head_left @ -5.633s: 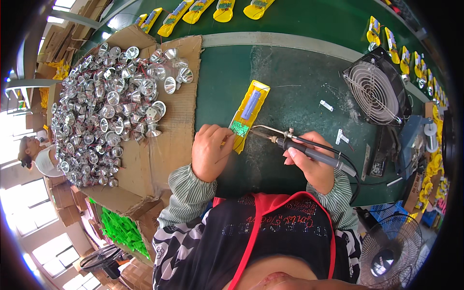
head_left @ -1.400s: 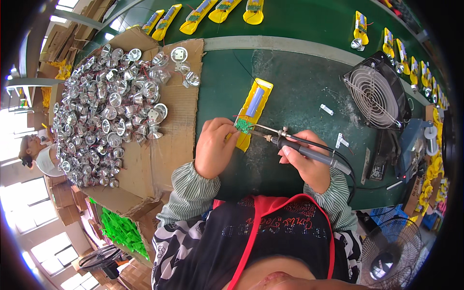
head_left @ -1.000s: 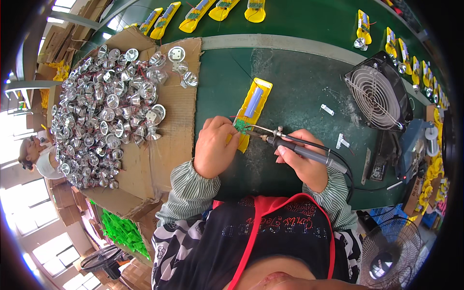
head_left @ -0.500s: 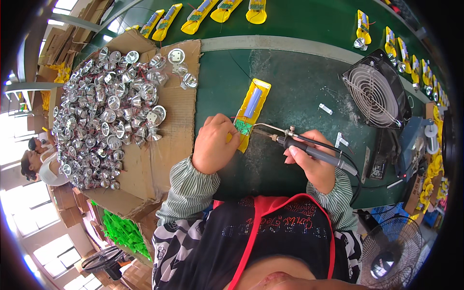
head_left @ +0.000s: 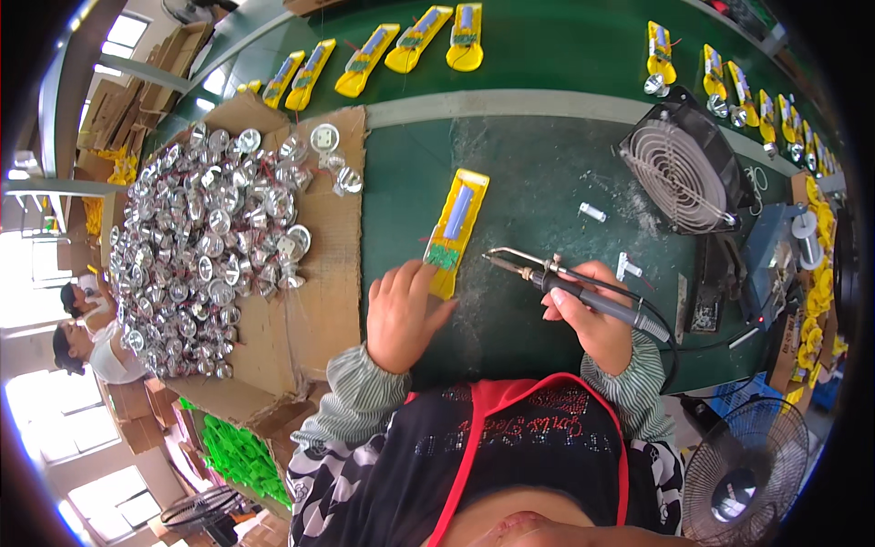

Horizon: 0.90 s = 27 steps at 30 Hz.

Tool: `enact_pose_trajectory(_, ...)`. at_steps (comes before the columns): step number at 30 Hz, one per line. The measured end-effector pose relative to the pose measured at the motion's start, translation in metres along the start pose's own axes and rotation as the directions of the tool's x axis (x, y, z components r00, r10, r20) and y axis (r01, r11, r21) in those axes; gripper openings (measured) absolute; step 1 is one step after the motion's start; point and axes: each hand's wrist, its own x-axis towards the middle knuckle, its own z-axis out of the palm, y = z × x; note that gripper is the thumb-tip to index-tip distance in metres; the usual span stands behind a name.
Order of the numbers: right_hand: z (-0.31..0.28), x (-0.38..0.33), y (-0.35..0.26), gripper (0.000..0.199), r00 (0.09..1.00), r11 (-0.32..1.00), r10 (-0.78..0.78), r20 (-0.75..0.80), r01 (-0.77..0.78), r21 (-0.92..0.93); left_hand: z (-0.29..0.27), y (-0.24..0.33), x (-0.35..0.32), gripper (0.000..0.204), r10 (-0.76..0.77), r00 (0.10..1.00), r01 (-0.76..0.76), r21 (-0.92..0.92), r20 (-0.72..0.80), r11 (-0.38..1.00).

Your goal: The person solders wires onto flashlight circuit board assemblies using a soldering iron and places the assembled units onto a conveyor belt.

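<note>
A yellow plastic housing [head_left: 470, 193] lies tilted on the green work mat in front of me. It carries a blue cylindrical battery [head_left: 458, 214] and a small green circuit board [head_left: 443, 256] with thin wires. My left hand [head_left: 399, 314] is at the housing's lower left, fingers stretched out and thumb apart; the fingertips reach the edge beside the board, and I cannot tell if they touch. My right hand [head_left: 602, 333] is closed around a soldering iron [head_left: 592, 301] with a thin metal feed tube on it. The iron's tip points left, apart from the board.
A cardboard box [head_left: 328, 219] heaped with silver reflector cups [head_left: 219, 219] stands at left. Yellow housings [head_left: 365, 62] line the far bench. A square metal-grilled fan [head_left: 679, 173] sits at right, and small white parts [head_left: 592, 211] lie nearby. A cable trails from the iron.
My left hand has let go of its pinch at the board and drawn back with fingers spread. The soldering iron's tip has moved right, away from the board. The whole view has shifted slightly.
</note>
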Motion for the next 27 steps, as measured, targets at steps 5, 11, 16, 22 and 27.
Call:
enact_pose_trajectory(5,-0.018,-0.001,-0.007,0.017,0.994,0.999,-0.041,-0.098,0.040,-0.014,0.014,0.007,0.066,0.044,0.092,0.996,-0.092,-0.020,0.008,0.996)
enact_pose_trajectory(11,-0.033,0.004,-0.010,0.014,0.961,1.000,-0.002,-0.276,-0.002,-0.017,0.074,0.038,0.269,0.049,0.291,0.948,-0.317,-0.418,-0.126,0.851)
enact_pose_trajectory(16,-0.040,0.007,-0.005,0.016,0.948,0.997,0.080,-0.308,-0.070,0.043,0.077,0.045,0.351,0.049,0.231,0.952,-0.260,-0.133,-0.201,0.956)
enact_pose_trajectory(22,-0.039,0.014,-0.006,0.015,0.955,0.998,0.066,-0.291,-0.066,0.008,0.063,-0.005,0.345,0.061,-0.141,0.989,0.145,0.324,-0.036,0.935)
enact_pose_trajectory(27,-0.031,0.011,-0.012,0.013,0.973,0.998,-0.004,-0.232,-0.010,-0.062,0.049,-0.013,0.292,0.057,-0.018,0.991,0.047,0.219,-0.131,0.975)
